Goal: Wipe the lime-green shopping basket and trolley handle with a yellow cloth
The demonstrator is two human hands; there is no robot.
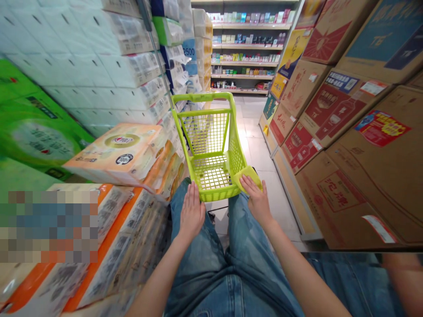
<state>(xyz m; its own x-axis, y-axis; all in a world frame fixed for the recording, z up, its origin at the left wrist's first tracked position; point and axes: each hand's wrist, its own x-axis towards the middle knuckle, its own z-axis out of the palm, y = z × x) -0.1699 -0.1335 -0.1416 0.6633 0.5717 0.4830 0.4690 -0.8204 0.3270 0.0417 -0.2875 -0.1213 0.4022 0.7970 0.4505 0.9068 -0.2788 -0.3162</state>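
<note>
A small lime-green shopping cart stands in the aisle just ahead of my knees, its basket empty. My left hand lies flat on my left knee, fingers stretched out and together, touching denim just short of the cart's near edge. My right hand presses a yellow-green cloth against the cart's near right corner, fingers extended over it. I am in blue jeans, low to the floor.
Stacked tissue and toilet-paper packs wall the left side. Brown cardboard boxes with red labels line the right. The tiled aisle floor runs ahead to shelves of small goods. A blurred patch covers the lower left.
</note>
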